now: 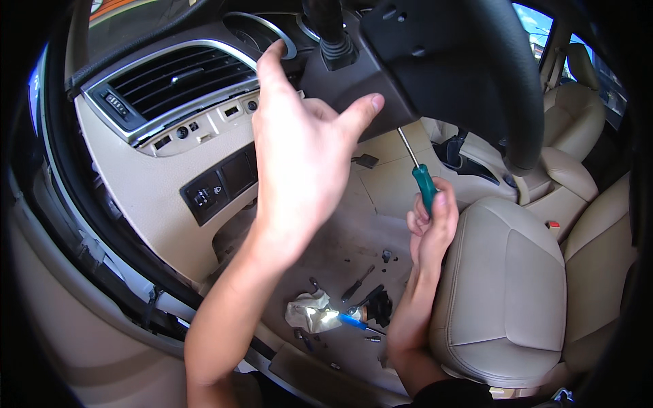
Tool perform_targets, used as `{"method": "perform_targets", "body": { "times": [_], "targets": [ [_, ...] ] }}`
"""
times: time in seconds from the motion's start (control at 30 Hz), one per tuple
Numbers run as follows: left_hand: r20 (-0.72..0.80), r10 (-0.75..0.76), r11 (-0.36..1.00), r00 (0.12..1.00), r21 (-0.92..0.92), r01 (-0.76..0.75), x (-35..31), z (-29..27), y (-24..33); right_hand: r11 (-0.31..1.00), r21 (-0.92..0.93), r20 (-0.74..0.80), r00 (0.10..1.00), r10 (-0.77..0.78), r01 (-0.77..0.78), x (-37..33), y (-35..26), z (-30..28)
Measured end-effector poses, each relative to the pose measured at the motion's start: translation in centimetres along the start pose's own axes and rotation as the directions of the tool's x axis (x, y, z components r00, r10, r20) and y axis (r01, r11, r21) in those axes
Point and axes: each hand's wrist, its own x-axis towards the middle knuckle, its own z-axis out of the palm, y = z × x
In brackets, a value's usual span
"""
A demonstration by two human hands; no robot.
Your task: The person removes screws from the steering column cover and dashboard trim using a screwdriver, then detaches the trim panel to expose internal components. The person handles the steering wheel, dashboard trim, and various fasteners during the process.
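A dark plastic steering column cover (354,78) sits below the steering wheel (520,88). Against its left side is my left hand (303,146), thumb and index finger stretched wide apart. The thumb lies across the cover's face and the index finger points up toward the instrument cluster; the other fingers are mostly hidden. My right hand (433,221) is closed round the green handle of a screwdriver (423,183). Its metal shaft runs upward to the underside of the cover, where the tip is out of sight.
An air vent (183,75) and a switch panel (218,187) are left of my hands. On the floor lie a lit white cloth-like bundle (309,311), a blue-handled tool (352,321), a dark screwdriver (358,284) and small parts. The beige seat (507,285) stands at right.
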Motion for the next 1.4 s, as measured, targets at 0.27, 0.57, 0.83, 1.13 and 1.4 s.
{"method": "perform_targets", "body": {
  "times": [0.27,0.57,0.83,1.13,1.4],
  "targets": [
    [0.183,-0.172,0.981,0.968,-0.059,0.185,3.9,0.7,0.8,0.999,-0.039,0.051,0.998,0.039,-0.037,0.4,0.5,-0.6],
    [0.181,-0.186,0.981,0.966,0.097,0.171,4.5,0.5,0.9,0.943,-0.285,-0.032,0.981,-0.191,0.175,0.0,0.5,1.4],
    [0.181,-0.049,0.982,0.982,0.189,0.014,4.8,-0.1,0.6,0.794,0.365,0.303,0.868,0.393,-0.486,1.3,-1.2,-0.6],
    [0.230,-0.048,0.967,0.972,0.254,-0.012,4.7,-0.3,1.0,0.892,-0.356,-0.038,0.949,-0.314,0.280,0.4,0.1,0.9],
    [0.200,-0.102,0.950,0.974,0.309,0.036,4.9,-0.2,1.2,0.567,0.579,0.481,0.807,0.343,-0.586,1.7,-0.6,-0.6]
  ]
}}
